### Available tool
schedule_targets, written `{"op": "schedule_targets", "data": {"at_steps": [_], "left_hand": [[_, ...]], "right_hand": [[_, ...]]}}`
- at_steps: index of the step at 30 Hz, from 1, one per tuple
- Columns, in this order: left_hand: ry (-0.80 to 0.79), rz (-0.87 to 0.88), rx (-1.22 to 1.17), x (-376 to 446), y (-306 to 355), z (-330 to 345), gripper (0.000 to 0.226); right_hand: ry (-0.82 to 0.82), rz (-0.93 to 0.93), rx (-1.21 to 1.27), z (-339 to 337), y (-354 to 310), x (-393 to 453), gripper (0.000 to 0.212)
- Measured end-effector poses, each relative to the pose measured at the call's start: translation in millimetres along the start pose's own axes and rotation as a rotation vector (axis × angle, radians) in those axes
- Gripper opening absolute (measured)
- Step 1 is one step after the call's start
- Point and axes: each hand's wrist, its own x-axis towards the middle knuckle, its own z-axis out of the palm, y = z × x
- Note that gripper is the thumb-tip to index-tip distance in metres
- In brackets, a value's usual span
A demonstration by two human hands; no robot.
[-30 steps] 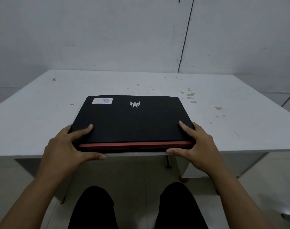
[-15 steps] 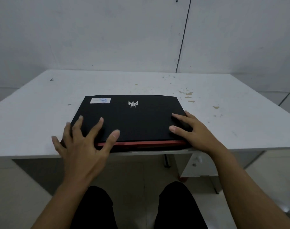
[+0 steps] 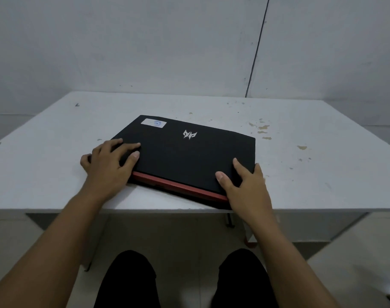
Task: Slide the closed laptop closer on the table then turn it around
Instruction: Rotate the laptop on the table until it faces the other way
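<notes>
Head view, left hand (image 3: 110,162), right hand (image 3: 245,185) flat on skewed laptop (image 3: 189,158)

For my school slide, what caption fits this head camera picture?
Two bare hands, left hand and right hand, press a closed black red-edged laptop, angled on a white table.

A closed laptop (image 3: 189,158) has a matte black lid with a fine textured grain, a silver angular logo (image 3: 189,134) near its far edge, a white sticker (image 3: 153,123) printed with a blue swirl at one far corner, and a red strip (image 3: 178,188) along its near edge. The tabletop (image 3: 323,174) is white, flecked with yellowish-brown stains. The wall (image 3: 145,41) is pale grey with a thin dark vertical line. Black trousers (image 3: 127,283) show below.
</notes>
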Motion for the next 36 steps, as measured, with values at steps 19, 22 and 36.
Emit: {"op": "schedule_targets", "data": {"at_steps": [19, 22, 36], "left_hand": [[0.129, -0.335, -0.202, -28, 82, 48, 0.060], [0.131, -0.333, -0.192, -19, 78, 50, 0.054], [-0.011, -0.090, -0.274, 57, 37, 41, 0.041]], "right_hand": [[-0.143, -0.066, 0.070, -22, 14, 128, 0.087], [-0.074, -0.069, 0.064, -17, 13, 125, 0.082], [0.073, -0.008, -0.250, -6, 14, 58, 0.087]]}}
